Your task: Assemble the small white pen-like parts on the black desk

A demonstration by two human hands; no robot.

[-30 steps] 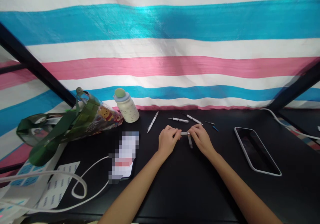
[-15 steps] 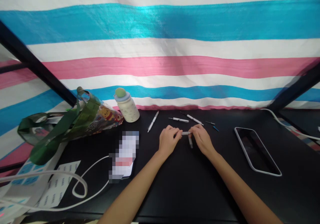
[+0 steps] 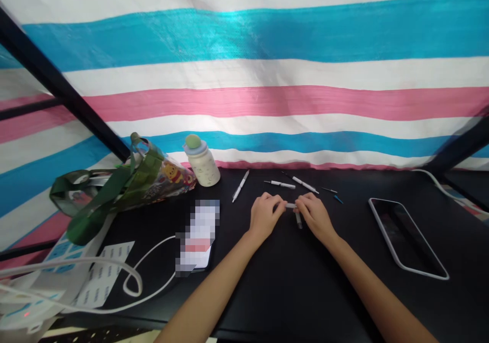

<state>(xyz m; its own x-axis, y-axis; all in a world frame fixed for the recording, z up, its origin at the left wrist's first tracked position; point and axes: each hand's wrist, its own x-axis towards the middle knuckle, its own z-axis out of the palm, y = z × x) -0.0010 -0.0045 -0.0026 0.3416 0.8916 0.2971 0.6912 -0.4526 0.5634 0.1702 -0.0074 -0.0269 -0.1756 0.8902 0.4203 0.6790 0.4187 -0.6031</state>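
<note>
- The left hand (image 3: pixel 263 217) sits at the lower middle of the frame, with its fingers (image 3: pixel 275 200) curled inward and closed on one end of a short white tube (image 3: pixel 291 206).
- The right hand (image 3: pixel 315 216) mirrors it from the other side, its fingertips (image 3: pixel 301 201) pinched close around the other end of the same tube, so the two hands nearly touch.
- The short white tube lies level between both hands, just above the table.
- A clear grey tube (image 3: pixel 298 220) points downward just under the right hand's fingers; whether that hand grips it or it only sits there, I cannot tell.
- Just above the hands, on the black table (image 3: pixel 305 302), lie three white pens: one slanted (image 3: pixel 240 185), one nearly level (image 3: pixel 280 184), one angled (image 3: pixel 304 184).
- Right of those are a thin dark pin (image 3: pixel 329 190) and a small blue piece (image 3: pixel 338 199).
- At the right, a phone (image 3: pixel 405 238) in a white case lies dark and tilted.
- At the upper left of the table stand a bottle (image 3: pixel 202 163) with a green cap and a clear bag (image 3: pixel 126 190) with green handles.
- Left of the hands, a pixelated object (image 3: pixel 198 236) lies beside a looped white cable (image 3: pixel 153 254).
- A sheet of labels (image 3: pixel 105 274) lies at the lower left.
- A striped tarp (image 3: pixel 244 98) hangs behind the table.
</note>
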